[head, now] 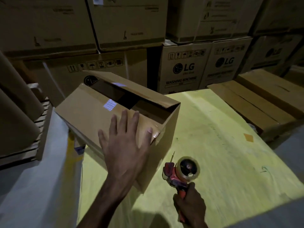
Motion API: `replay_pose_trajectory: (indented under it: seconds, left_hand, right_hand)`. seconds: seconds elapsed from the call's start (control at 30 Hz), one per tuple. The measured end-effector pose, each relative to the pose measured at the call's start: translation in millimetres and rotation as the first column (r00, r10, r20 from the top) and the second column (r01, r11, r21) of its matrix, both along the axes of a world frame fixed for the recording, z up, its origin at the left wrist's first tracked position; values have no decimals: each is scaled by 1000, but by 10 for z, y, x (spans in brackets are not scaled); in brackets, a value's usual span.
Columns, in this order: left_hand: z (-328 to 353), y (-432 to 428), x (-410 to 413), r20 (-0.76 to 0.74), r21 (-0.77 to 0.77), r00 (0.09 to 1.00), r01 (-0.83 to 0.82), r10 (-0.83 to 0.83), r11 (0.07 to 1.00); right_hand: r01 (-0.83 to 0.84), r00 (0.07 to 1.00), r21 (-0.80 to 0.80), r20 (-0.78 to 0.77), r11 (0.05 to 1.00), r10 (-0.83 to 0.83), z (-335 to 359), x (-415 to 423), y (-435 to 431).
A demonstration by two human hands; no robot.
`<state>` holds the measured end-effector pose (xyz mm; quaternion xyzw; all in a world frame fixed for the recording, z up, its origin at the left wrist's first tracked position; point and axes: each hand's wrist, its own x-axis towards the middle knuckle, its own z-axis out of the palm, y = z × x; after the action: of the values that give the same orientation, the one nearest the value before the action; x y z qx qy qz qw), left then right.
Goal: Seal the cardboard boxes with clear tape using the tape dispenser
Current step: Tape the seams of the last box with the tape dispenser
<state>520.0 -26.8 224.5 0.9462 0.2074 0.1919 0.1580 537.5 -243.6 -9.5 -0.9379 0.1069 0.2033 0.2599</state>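
Head view: a person's left hand [125, 145] lies flat with fingers spread on the near top flap of a cardboard box [85, 116]. The box sits at 10 o'clock on a table [222, 145] covered in yellow, one corner jutting past the table's left edge. The far flap stands raised, leaving a dark gap down the middle of the box top, and shiny patches of tape catch the light on the near flap by the fingertips.

The right hand [190, 204], at 6 o'clock, has its fingers curled round the handle of a red tape dispenser [172, 175] loaded with a roll of clear tape [189, 167]. The dispenser is just beside the box's near corner, at about 4 o'clock from it, and apart from it; whether it touches the table cannot be told.

A small orange square [248, 137] lies on the table at 3 o'clock. Flat cartons [263, 102] lie past the table's edge at 2 o'clock. Stacked washing-machine cartons [182, 69] fill the background from 10 to 2 o'clock, and large brown rolls [14, 112] stand at 9 o'clock.
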Motion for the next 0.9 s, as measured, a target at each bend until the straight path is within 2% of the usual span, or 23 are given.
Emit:
replay_pose_trajectory:
  seconds: [0.07,0.13,0.17,0.23,0.3,0.33,0.4,0.47,0.5,0.53,0.57,0.6,0.63,0.67,0.7,0.73,0.83,0.9]
  left_hand:
    - [-2,22,-3,60,-13,998,16,-15,1000]
    - [-5,3,-53,230,-47,971,76,-63,996]
    - [-6,-18,-87,365,-49,926,123,-97,991]
    - [11,-109,-199,618,41,763,211,-190,977]
    - [42,-276,-369,720,218,607,263,-336,940]
    - [22,-390,-467,714,270,567,317,-410,909]
    - [-112,-623,-584,657,181,578,502,-484,846]
    - [-336,-814,-577,615,-79,659,599,-433,797]
    - [-442,-869,-513,552,-295,758,567,-347,769]
    - [-501,-911,-421,404,-574,880,457,-251,680]
    - [-539,-942,-312,213,-817,957,285,-198,502]
    - [-575,-959,-213,39,-958,980,93,-195,273]
    - [-630,-962,-114,-76,-995,973,-61,-217,75]
    - [-676,-952,-26,-126,-987,964,-146,-234,-70]
    - [-702,-931,41,-150,-970,959,-190,-242,-151]
    - [-700,-906,91,-154,-962,955,-204,-255,-184]
    - [-630,-851,169,-136,-967,950,-189,-279,-172]
    - [-590,-829,159,-114,-971,952,-168,-285,-172]
  right_hand:
    - [2,999,108,-33,994,2,41,70,26]
    - [77,997,261,-19,962,-75,96,62,-3]
    - [115,992,306,6,945,-123,128,35,-45]
    - [160,977,382,73,910,-202,177,-35,-140]
    - [204,957,416,107,886,-271,248,-96,-241]
    - [233,947,428,105,873,-305,292,-117,-295]
    - [246,925,433,162,867,-343,425,-144,-403]
    - [220,901,406,263,887,-344,585,-149,-527]
    - [217,887,392,304,894,-348,667,-145,-574]
    - [208,873,380,344,901,-346,733,-137,-624]
    - [199,857,362,386,911,-341,811,-136,-651]
    - [190,841,338,428,922,-331,864,-135,-674]
    - [179,826,315,467,932,-316,927,-133,-675]
    - [161,812,292,503,943,-295,966,-131,-671]
    - [140,795,266,544,954,-268,1000,-134,-666]
    - [116,771,233,592,966,-235,1028,-142,-668]
    - [-39,636,35,772,999,-2,1042,-125,-734]
    - [-87,559,-66,823,994,104,1085,-101,-776]
